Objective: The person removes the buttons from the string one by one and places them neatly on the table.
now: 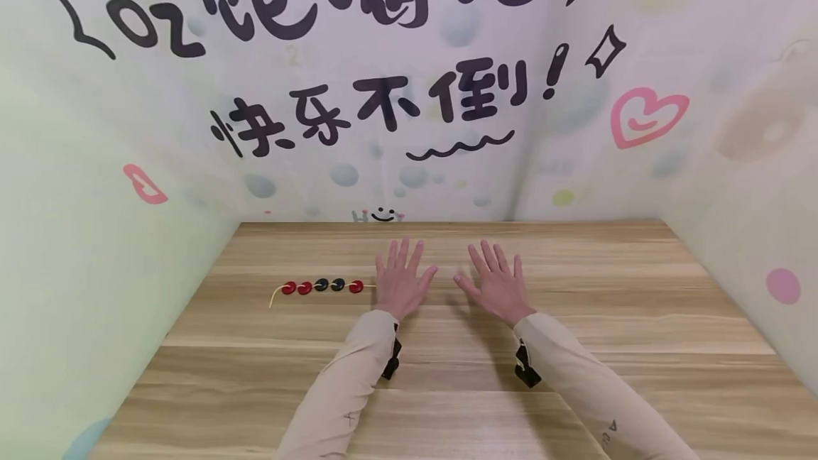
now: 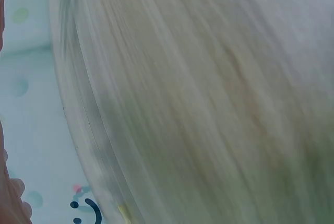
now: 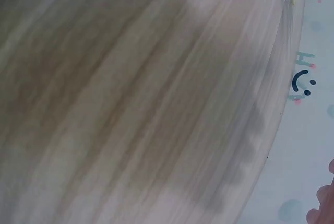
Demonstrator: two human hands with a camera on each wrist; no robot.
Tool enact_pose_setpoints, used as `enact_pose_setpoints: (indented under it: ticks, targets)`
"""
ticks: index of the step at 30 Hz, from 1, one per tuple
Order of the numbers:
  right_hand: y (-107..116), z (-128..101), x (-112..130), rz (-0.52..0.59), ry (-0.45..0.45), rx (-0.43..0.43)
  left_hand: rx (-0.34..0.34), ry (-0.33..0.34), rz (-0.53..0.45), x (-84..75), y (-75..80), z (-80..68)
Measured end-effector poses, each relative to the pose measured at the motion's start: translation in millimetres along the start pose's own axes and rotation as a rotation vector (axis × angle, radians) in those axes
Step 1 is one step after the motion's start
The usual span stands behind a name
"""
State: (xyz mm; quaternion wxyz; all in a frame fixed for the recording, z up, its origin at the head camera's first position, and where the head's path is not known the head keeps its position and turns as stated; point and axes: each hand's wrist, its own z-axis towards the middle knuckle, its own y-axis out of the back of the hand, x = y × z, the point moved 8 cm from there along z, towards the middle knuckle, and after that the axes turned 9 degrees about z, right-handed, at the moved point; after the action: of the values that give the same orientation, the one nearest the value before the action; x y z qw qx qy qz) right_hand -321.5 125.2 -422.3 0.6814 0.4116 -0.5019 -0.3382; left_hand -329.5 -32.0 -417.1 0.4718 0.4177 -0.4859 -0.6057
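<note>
Both hands lie flat at the frame's centre, fingers straight and spread, holding nothing. The left hand (image 1: 400, 281) and right hand (image 1: 497, 284) sit side by side, a small gap between the thumbs. Just left of the left hand, a string of beads (image 1: 322, 286), red and dark, lies on the table (image 1: 447, 389).

- The head view is bright and evenly lit, with soft light and no glare.
- Faint, short shadows lie on the table (image 1: 447, 375) under the left hand (image 1: 399, 282) and right hand (image 1: 495, 286).
- Wide-angle distortion bends the walls (image 1: 96, 247) outward at the edges.
- Both wrist views are badly blurred, the wood grain smeared into streaks.
- A soft dark shadow crosses the right wrist view near the table's edge.
</note>
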Motion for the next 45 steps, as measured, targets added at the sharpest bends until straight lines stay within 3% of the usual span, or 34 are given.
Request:
enact_pose_setpoints:
  ticks: [10,20,27,35,42,45]
  targets:
    - [-1.6,-0.9,8.1,0.018,0.053,-0.019,0.013,0.024,-0.021,22.2,-3.4,-1.1]
    - [-6.2,-0.2,14.8,0.069,0.091,-0.017,-0.039,0.012,0.026,55.2,-0.6,-5.8]
    - [-13.4,6.4,28.2,0.184,0.114,0.011,-0.062,-0.002,-0.041,79.8,3.7,-10.6]
    - [-23.3,16.8,49.8,0.342,0.120,0.025,-0.143,-0.005,-0.096,116.2,14.3,-23.5]
    - [-25.3,23.7,68.3,0.384,0.228,-0.044,-0.244,0.008,-0.180,149.9,24.6,-37.3]
    - [-26.2,27.3,74.8,0.404,0.263,-0.064,-0.246,0.051,-0.225,165.1,27.3,-43.4]
